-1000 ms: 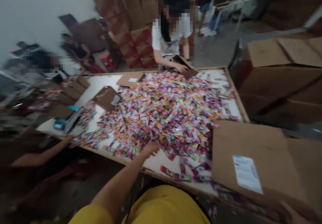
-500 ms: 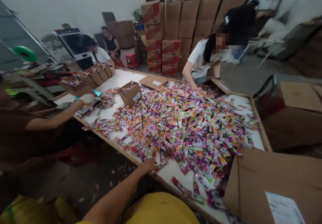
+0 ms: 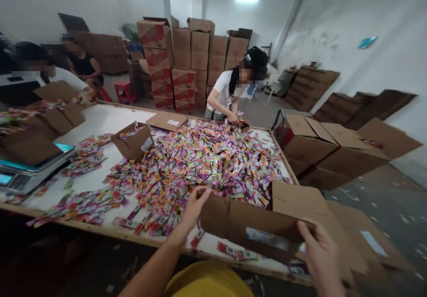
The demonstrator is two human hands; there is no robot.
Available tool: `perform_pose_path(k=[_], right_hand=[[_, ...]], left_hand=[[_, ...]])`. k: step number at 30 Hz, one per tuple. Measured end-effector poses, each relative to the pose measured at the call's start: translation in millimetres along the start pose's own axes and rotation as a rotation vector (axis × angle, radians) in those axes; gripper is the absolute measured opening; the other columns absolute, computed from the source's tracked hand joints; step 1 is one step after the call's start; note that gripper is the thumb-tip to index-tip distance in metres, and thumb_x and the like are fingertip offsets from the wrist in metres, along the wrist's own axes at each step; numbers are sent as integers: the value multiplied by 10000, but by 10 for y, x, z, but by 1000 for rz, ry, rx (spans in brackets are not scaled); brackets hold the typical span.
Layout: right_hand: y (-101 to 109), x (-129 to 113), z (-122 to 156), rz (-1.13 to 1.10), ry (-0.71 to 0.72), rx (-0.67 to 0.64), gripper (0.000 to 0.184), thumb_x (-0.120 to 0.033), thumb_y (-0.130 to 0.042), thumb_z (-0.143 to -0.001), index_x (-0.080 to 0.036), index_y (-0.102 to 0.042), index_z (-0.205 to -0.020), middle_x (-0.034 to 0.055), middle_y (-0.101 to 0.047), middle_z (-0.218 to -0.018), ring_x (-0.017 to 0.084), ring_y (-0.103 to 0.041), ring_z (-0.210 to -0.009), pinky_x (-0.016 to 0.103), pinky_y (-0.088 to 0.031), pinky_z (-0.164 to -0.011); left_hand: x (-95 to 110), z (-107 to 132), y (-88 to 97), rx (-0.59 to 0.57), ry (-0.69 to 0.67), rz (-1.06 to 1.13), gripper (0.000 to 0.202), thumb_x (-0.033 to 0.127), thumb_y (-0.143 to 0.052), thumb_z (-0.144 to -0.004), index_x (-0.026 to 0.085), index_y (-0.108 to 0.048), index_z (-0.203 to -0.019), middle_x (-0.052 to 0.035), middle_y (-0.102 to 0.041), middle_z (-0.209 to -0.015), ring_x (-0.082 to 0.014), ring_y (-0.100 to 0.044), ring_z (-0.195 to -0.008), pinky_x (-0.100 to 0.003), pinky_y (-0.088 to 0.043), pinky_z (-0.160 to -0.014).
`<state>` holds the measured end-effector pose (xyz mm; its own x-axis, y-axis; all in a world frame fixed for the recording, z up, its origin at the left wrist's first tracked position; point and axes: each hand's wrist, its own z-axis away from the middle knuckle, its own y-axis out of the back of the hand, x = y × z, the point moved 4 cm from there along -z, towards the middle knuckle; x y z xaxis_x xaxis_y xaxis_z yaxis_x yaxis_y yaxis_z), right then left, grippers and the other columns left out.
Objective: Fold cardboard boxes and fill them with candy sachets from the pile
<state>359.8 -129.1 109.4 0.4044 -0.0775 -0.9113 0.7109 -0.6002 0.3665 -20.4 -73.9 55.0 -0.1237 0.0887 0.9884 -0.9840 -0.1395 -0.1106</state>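
Between my hands I hold a brown cardboard box (image 3: 240, 219) with a white label on its near side, above the table's near edge. My left hand (image 3: 196, 201) pinches its left top corner. My right hand (image 3: 318, 243) grips the right end, thumb on the near side. Just beyond the box spreads a large heap of small printed packets (image 3: 200, 163), pink, purple, orange and green. A few loose packets (image 3: 236, 250) lie on the white tabletop (image 3: 207, 243) below the box. Whether anything is inside the box is hidden from me.
Flattened cardboard (image 3: 300, 199) lies at the right corner. A small carton (image 3: 133, 143) with packets stands left of the heap, and a scale (image 3: 33, 172) carries another carton. Across the table a co-worker (image 3: 222, 92) bends over packets. Large cartons (image 3: 307, 141) stand to the right.
My view has swung right. My left hand has left the packet at the table's edge and now grips a box, while my right hand has come into view on its other end.
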Motion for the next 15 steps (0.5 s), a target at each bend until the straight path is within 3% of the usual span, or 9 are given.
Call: perform_pose_path(k=[2,5,7,10,12,15], right_hand=[[-372,139,222,-81,-86,6,475,-634,-718,-565,-219,-650,-786,52,-672,-786,265,-632,-814,382,-518,-739],[-828,326,370,-166,-198,-3,519,-593,-769,-555,-194,-653,-865,50,-683,-863,249,-619,-885,378,-497,-837],[-1010,405,413,-235,-209,-144,563,-547,-792,-575,-188,-664,-990,70,-689,-1026,253,-601,-1024,394,-453,-959],[-1103,454,492,-305,-232,-348,614,-460,-812,-602,-209,-643,-1136,84,-647,-1228,258,-537,-1205,409,-375,-1077],[-1116,427,552,-321,-267,-406,655,-412,-820,-598,-230,-622,-1196,74,-634,-1267,260,-538,-1216,411,-386,-1074],[-1175,289,626,-320,-262,-545,745,-374,-824,-593,-258,-582,-1288,59,-648,-1256,262,-583,-1158,423,-430,-1031]], left_hand=[[-66,63,122,77,20,12,380,542,-649,-780,188,-673,-917,-70,-707,-926,-225,-640,-911,-328,-492,-849],[-220,126,348,181,35,18,437,511,-699,-749,190,-671,-1044,-67,-703,-1003,-212,-639,-944,-339,-487,-891],[-312,141,487,317,39,49,535,492,-714,-741,193,-626,-1176,-88,-677,-1124,-214,-627,-1029,-367,-465,-972],[-407,166,551,459,67,50,643,484,-704,-762,184,-541,-1307,-129,-611,-1267,-234,-578,-1172,-401,-405,-1077],[-424,205,473,431,88,1,736,491,-704,-770,195,-453,-1395,-142,-561,-1339,-249,-541,-1239,-419,-379,-1109],[-383,276,244,173,25,-84,799,470,-723,-755,224,-382,-1434,-130,-511,-1403,-257,-522,-1271,-429,-376,-1119]])
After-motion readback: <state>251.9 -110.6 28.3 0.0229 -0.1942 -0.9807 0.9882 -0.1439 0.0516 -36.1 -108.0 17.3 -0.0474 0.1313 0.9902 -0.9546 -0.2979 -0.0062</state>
